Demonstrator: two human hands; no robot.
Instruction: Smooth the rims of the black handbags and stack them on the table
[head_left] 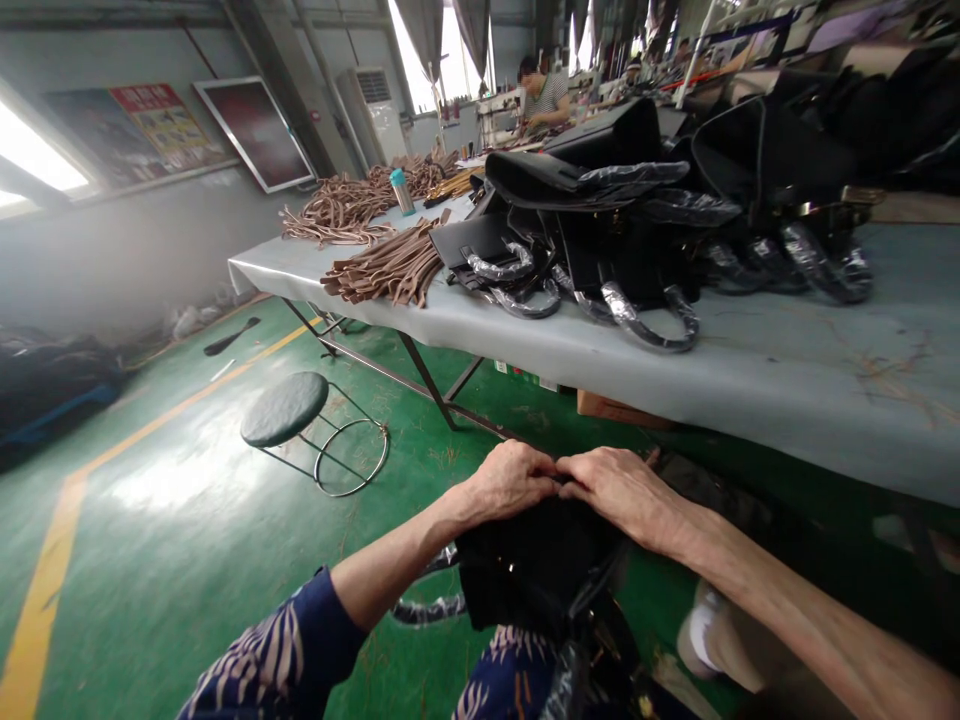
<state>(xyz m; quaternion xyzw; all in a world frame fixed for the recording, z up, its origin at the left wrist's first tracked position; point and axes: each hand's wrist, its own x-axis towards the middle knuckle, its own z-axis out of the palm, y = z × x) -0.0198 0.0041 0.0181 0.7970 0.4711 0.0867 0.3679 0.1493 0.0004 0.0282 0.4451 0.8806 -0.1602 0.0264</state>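
A black handbag (pixel 536 565) rests on my lap, with a plastic-wrapped handle (pixel 431 608) sticking out to its left. At the bag's top edge, my left hand (pixel 517 478) is closed, thumb and fingers pinching the rim. Right beside it, my right hand (pixel 619 490) pinches the same edge, and the fingertips of both hands nearly meet. Small shiny metal fittings show on the bag's dark surface. What lies between the fingertips is partly hidden by the hands.
A long grey-covered table (pixel 750 385) stands ahead, carrying a heap of black handbags (pixel 600 215), brown straps (pixel 390 265) and a turquoise-topped bottle (pixel 402 192). A round stool (pixel 285 408) stands on the green floor at left. Another person (pixel 544 95) sits farther back.
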